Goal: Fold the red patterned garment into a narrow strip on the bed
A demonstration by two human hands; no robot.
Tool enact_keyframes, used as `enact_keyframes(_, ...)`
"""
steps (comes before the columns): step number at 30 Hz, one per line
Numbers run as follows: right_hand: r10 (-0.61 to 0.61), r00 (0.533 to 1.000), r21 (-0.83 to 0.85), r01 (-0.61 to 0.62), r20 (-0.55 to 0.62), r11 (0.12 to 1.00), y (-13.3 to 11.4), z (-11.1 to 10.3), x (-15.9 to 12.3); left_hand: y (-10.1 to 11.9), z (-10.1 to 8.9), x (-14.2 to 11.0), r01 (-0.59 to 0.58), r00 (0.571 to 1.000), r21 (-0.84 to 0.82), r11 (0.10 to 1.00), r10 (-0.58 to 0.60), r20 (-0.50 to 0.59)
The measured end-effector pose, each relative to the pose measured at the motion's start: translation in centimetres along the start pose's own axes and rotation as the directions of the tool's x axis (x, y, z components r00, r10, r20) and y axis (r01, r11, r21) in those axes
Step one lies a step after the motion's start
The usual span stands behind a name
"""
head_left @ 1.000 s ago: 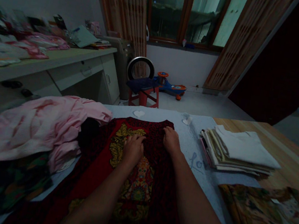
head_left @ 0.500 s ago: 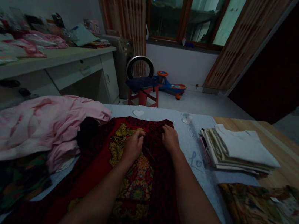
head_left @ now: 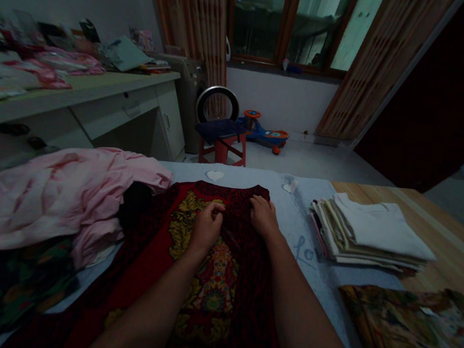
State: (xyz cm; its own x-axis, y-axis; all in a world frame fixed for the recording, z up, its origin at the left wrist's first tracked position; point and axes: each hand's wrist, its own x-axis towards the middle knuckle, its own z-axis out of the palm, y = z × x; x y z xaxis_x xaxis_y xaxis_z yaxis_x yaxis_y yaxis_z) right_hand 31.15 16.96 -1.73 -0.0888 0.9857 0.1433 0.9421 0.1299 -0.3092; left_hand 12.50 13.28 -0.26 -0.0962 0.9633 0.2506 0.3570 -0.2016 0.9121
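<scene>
A dark red garment (head_left: 127,292) with black mottled sides and a gold, multicoloured print lies spread out in front of me. My left hand (head_left: 207,227) is over its upper middle, fingers curled and thumb against them, pinching the cloth; the fingertips are partly hidden. On the upper right shoulder area rests my right hand (head_left: 264,216), its fingers bent and closed on the fabric near the top edge. A short crease runs in the cloth between the two hands. My forearms cover part of the printed front.
A pink cloth heap (head_left: 54,194) and a dark patterned cloth (head_left: 24,282) lie to the left. Rightward are a folded stack of clothes (head_left: 379,237) and a multicoloured folded garment (head_left: 421,336). Beyond the light blue cover (head_left: 249,178) stands a red stool (head_left: 223,148); a cluttered desk (head_left: 116,101) is left.
Almost nothing differs. My right hand's fingers have shifted very slightly on the shoulder of the garment; my left hand stays in the same place.
</scene>
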Motion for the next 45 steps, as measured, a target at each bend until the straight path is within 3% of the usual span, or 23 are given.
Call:
enact_keyframes(7,0.002,1.0,0.003,-0.002,0.017,1.0,-0.1,0.0,-0.1,0.5,-0.3,-0.1,0.028,1.0,0.03,0.999,-0.028,0.0)
enact_keyframes(14,0.003,0.986,0.041,0.004,-0.165,0.999,0.0,-1.2,0.2,0.6,0.1,-0.3,0.042,0.998,-0.023,0.999,-0.043,-0.049)
enact_keyframes(22,0.001,1.0,0.023,-0.001,-0.013,1.0,-0.1,-0.4,0.1,-0.7,0.1,-0.1,0.035,0.999,0.076,0.996,-0.032,-0.041)
enact_keyframes(28,0.0,0.999,0.008,-0.001,0.042,1.0,-0.3,-0.2,-0.1,-0.9,0.0,0.3,-0.072,0.997,0.205,0.976,0.067,0.029)
enact_keyframes(33,-0.003,0.999,0.017,0.002,0.054,1.0,-0.5,-0.5,-0.3,-0.9,0.1,1.4,-0.029,0.992,0.244,0.969,-0.001,0.125)
enact_keyframes(36,-0.013,0.998,0.001,0.013,0.061,1.0,-0.7,-0.6,-0.4,-1.1,0.1,1.7,-0.018,0.992,0.285,0.958,-0.017,0.121)
enact_keyframes(41,-0.017,0.994,-0.031,0.021,0.107,0.999,-0.9,-0.7,-0.5,-1.1,0.2,0.9,-0.075,0.997,0.386,0.92,0.062,0.045)
enact_keyframes(45,-0.022,0.992,-0.047,0.028,0.121,0.998,-0.9,-0.6,-0.4,0.9,0.3,-0.6,-0.226,0.969,0.514,0.828,0.245,0.032)
